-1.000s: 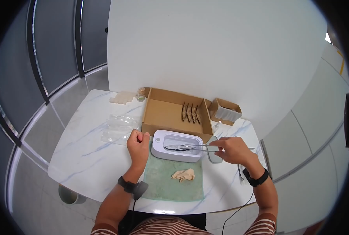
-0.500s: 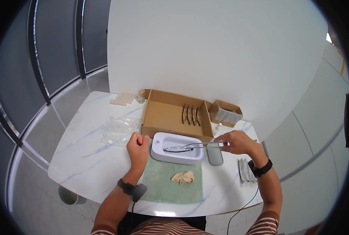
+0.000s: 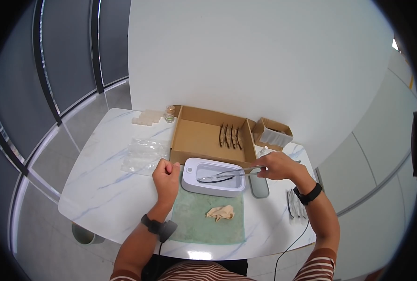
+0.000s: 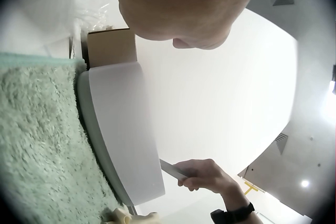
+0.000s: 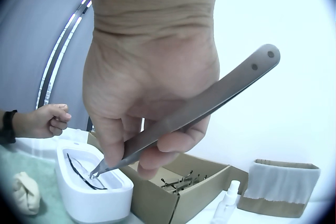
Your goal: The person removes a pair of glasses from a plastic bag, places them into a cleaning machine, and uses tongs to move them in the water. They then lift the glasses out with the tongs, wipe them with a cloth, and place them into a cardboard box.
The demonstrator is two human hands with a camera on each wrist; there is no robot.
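Tweezers [image 5: 210, 100], one pair, pinched between thumb and fingers of the right hand [image 3: 279, 166]; tips placed inside the white tub [image 3: 209, 189], where one dark curved piece [image 5: 78, 171] is contained (whether gripped, cannot be told). Left hand [image 3: 166, 175]: curled into a fist, nothing seen held. By slack pressure the piece could be dropped; by hard squeezing, scratched.

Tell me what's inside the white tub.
A thin, dark curved strip lies in the white tub, and the tips of the tweezers in the right hand reach in. In the head view, anything directly beneath the tweezers is covered. Whether there's liquid, I can't tell.
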